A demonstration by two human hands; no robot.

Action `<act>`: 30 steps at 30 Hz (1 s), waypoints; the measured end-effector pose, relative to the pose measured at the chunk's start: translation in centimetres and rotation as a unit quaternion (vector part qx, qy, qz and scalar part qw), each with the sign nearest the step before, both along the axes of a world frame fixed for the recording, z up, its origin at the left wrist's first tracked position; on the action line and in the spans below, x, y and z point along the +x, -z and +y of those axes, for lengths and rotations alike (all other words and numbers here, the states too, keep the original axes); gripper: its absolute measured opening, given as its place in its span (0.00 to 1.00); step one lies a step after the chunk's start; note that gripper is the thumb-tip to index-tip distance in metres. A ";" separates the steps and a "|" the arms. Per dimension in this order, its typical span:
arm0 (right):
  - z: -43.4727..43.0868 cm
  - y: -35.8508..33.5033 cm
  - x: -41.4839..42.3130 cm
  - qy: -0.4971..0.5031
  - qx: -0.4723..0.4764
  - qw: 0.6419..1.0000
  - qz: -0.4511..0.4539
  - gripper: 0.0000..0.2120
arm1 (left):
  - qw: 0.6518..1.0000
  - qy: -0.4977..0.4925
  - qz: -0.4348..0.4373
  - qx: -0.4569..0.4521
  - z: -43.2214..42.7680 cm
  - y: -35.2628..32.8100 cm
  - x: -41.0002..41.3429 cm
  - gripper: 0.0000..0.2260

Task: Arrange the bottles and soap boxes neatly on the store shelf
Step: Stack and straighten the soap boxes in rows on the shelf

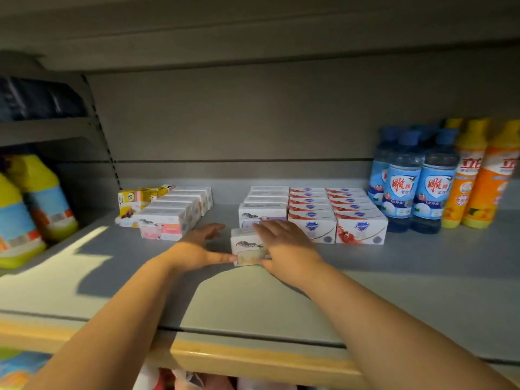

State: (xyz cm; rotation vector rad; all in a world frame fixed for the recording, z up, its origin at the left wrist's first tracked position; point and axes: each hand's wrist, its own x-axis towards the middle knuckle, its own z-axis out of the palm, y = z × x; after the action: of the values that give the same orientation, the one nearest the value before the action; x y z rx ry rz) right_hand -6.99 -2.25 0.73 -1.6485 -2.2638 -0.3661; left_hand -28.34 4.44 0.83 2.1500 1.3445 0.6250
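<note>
white soap box (247, 247) with a dark animal logo on the front and a pale soap picture under it, a bit blurry, small print unreadable. it sits upright on the grey shelf (394, 291), front face toward me, just in front of the row of white-and-purple boxes (263, 211) and slightly left of that row's line. it's between my two hands. my left hand (197, 249) is at the box's left side, fingers fairly straight and pointing to the back of the shelf, thumb tip touching the lower left front corner. my right hand (287, 246) lies over the box's right side and top, fingers straight and together, covering that edge; can't tell where the right thumb is. neither hand is curled round the box, both are spread flat against it. right of it, two rows of red-and-white boxes (312, 218), then blue bottles (416, 181) and orange bottles (478, 175) at the far right. left of my left hand, a row of white-and-pink boxes (166, 220) with yellow boxes (130, 204) beside it. yellow-topped jugs (36, 198) in the next bay on the left.
</note>
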 end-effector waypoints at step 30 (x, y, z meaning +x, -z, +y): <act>7.2 -1.5 -0.7 0.118 -0.085 0.982 -0.123 0.33 | 0.997 -0.026 -0.065 0.044 1.7 2.7 -1.6 0.06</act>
State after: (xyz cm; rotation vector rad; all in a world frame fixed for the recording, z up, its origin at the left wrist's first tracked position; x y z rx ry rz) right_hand -7.71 4.98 2.21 -2.0713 -2.3319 -0.4659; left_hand -29.98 6.11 -1.87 2.1101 1.3285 0.8440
